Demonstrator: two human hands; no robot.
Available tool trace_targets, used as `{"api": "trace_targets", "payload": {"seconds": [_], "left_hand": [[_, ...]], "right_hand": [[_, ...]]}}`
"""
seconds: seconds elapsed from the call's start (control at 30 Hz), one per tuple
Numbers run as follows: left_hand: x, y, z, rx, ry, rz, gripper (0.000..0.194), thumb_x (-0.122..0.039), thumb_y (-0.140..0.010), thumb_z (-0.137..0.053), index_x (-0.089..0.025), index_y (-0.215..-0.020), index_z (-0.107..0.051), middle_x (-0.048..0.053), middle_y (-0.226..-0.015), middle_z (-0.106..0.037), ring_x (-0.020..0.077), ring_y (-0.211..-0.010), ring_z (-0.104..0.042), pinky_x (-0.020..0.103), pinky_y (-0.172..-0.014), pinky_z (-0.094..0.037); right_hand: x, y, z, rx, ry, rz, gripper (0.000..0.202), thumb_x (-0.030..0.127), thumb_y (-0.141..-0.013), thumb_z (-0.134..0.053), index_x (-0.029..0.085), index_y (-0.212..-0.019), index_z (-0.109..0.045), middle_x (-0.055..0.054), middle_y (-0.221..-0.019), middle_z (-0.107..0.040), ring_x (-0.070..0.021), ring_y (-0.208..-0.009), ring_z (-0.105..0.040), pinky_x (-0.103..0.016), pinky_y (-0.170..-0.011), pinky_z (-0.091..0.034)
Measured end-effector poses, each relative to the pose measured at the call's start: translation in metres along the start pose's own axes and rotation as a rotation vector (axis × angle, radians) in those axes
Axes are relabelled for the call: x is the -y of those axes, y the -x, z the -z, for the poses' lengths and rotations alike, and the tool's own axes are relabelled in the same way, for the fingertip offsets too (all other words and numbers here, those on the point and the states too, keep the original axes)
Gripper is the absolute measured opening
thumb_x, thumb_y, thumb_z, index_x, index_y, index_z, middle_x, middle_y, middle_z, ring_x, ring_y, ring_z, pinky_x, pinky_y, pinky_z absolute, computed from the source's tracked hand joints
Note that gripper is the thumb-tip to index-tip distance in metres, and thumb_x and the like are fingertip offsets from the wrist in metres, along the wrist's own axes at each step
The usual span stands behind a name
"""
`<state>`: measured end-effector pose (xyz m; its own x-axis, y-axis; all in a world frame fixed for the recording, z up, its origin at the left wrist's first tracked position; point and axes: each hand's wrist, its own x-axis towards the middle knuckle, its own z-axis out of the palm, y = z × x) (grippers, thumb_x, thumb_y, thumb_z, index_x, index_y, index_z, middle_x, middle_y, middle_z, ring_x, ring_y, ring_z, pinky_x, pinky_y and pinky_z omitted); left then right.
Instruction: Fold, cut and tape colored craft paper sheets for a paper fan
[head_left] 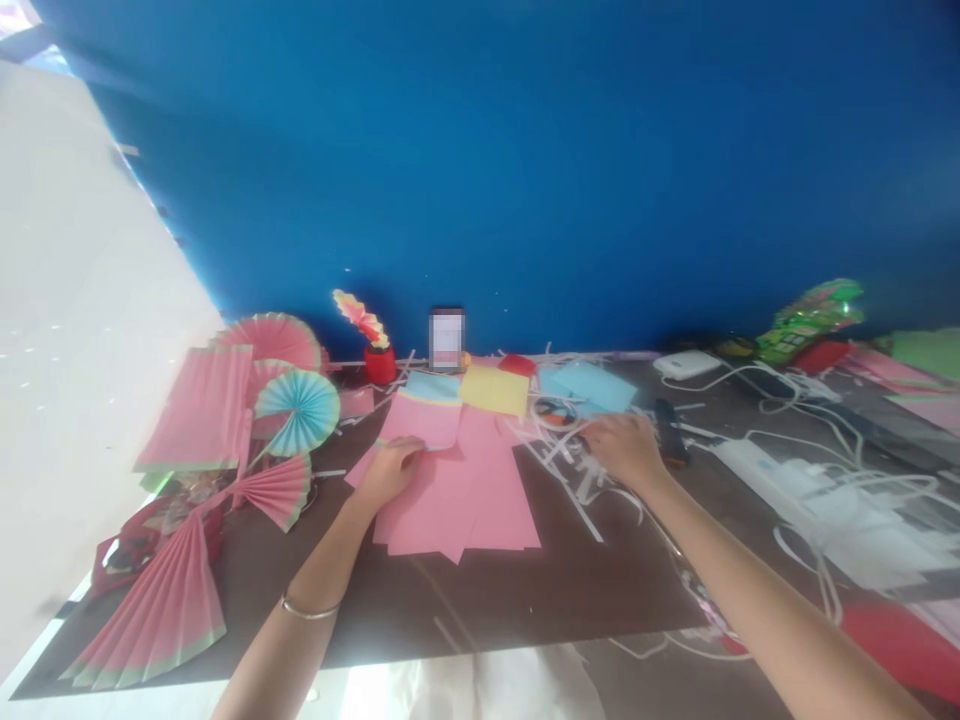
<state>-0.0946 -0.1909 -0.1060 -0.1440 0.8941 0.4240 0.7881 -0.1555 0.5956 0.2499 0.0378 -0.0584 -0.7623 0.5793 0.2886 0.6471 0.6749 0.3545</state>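
Observation:
My left hand point(392, 468) rests on the pink sheets with its fingers bent and closed. It holds the lower edge of a smaller pink paper sheet point(427, 418) against the larger pink sheets point(457, 500) beneath. Over a heap of white paper strips point(574, 480), my right hand point(624, 450) reaches down. Its fingers are blurred, so whether it grips anything does not show. An orange-and-black handled tool point(555, 413), possibly scissors, lies left of that hand. Behind the sheets are a yellow paper piece point(495, 390) and light blue paper pieces point(592, 386).
Pleated pink fans point(169, 610) and a blue fan point(300, 411) crowd the left. A phone point(448, 340) stands against the blue wall, beside a red pot point(380, 365). At right lie a power strip point(761, 475), cables, a white device point(688, 364) and a black object point(670, 430).

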Motion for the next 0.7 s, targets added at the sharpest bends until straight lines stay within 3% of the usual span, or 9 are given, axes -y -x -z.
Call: {"api": "trace_targets", "payload": {"seconds": [0.23, 0.53, 0.7], "left_hand": [[-0.002, 0.000, 0.001, 0.002, 0.003, 0.000, 0.036, -0.003, -0.075, -0.046, -0.018, -0.101, -0.066, 0.007, -0.107, -0.068, 0.0198, -0.103, -0.061, 0.037, -0.093, -0.048], [-0.004, -0.001, 0.003, -0.008, 0.014, -0.004, 0.038, 0.000, -0.072, -0.046, -0.017, -0.101, -0.065, 0.008, -0.105, -0.068, 0.0200, -0.100, -0.062, 0.037, -0.091, -0.048], [-0.003, -0.001, 0.002, 0.000, 0.013, 0.011, 0.037, 0.000, -0.072, -0.046, -0.017, -0.100, -0.065, 0.008, -0.105, -0.068, 0.0201, -0.101, -0.062, 0.037, -0.092, -0.048]], "right_hand": [[-0.001, -0.003, -0.005, 0.020, 0.114, 0.035, 0.029, 0.007, -0.081, -0.041, 0.015, -0.089, -0.067, -0.010, -0.098, -0.067, -0.0228, -0.086, -0.054, -0.036, -0.079, -0.025], [0.008, -0.012, 0.003, -0.033, 0.133, -0.086, 0.025, 0.011, -0.082, -0.042, 0.014, -0.077, -0.066, -0.012, -0.088, -0.067, -0.0251, -0.081, -0.054, -0.038, -0.077, -0.025], [0.006, -0.018, 0.003, -0.048, 0.093, -0.032, 0.025, 0.013, -0.084, -0.040, 0.016, -0.080, -0.065, -0.011, -0.087, -0.066, -0.0239, -0.082, -0.053, -0.036, -0.078, -0.026]]}}
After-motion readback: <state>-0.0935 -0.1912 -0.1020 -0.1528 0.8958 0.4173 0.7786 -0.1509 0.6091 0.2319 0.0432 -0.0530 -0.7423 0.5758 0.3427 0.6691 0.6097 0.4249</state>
